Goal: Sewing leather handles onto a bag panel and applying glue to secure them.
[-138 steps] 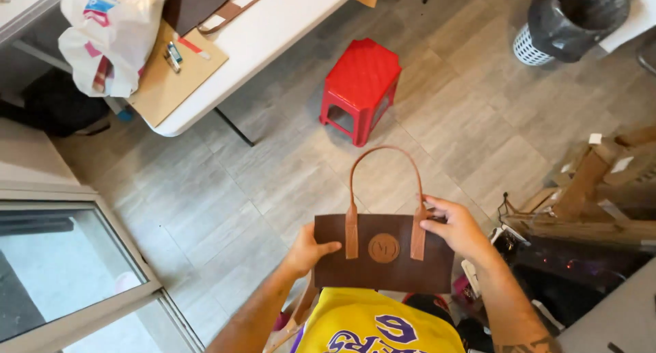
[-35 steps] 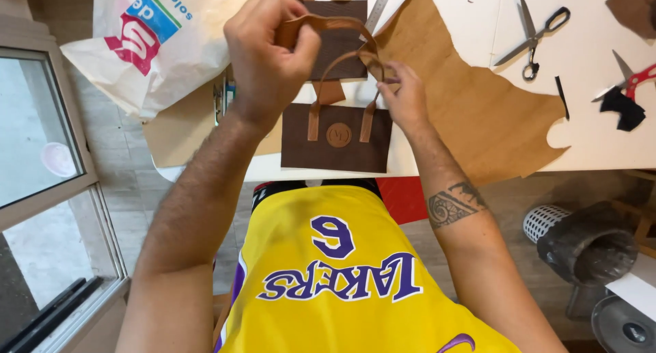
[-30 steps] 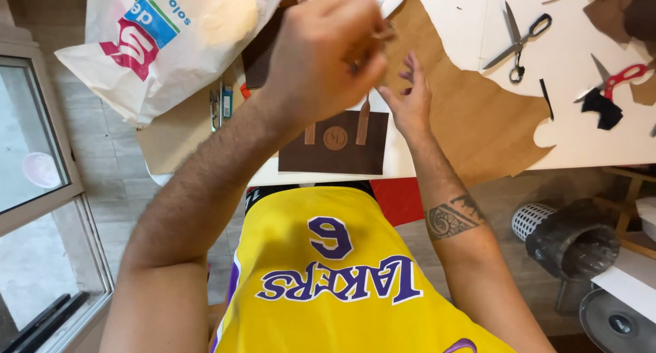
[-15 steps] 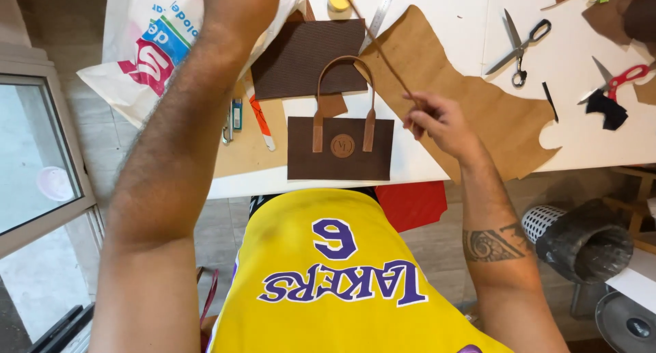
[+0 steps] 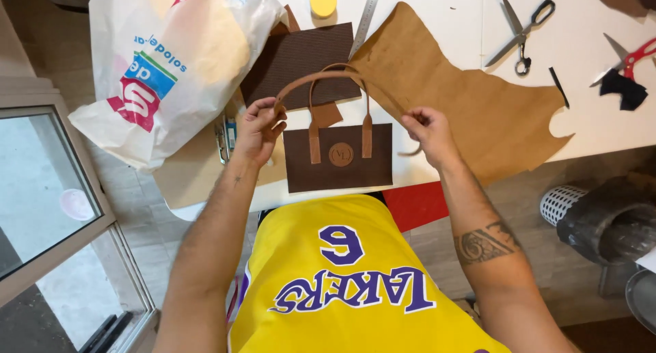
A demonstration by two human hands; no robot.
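A small brown leather handbag (image 5: 338, 158) lies flat at the near edge of the white worktable (image 5: 437, 25), right in front of the person in the yellow jersey. Its two tan strap handles (image 5: 321, 79) arch up and away from the body, over a dark brown textured panel (image 5: 301, 59) that lies behind it.

The left hand (image 5: 258, 129) is closed in a pinch on the end of one handle, just beside the bag's upper left corner. The right hand (image 5: 429, 131) hovers just off the bag's right edge, fingers loosely curled; it seems to pinch a thin strip or thread, though I cannot tell for sure what it has.

The bag looks light and fairly stiff in the body, the flat panels holding their shape, while the handles look pliant and springy, bending where they are pulled. The leather surface should not be slippery. I would judge the safest grip to be at the handle bases, where they are stitched onto the front, or along the bag's side edges; tugging mid-handle will only flex the strap.

A big piece of tan hide (image 5: 465, 100) spreads to the right, scissors (image 5: 521, 32) and a steel ruler (image 5: 365, 15) beyond, a white plastic bag (image 5: 171, 59) to the left.
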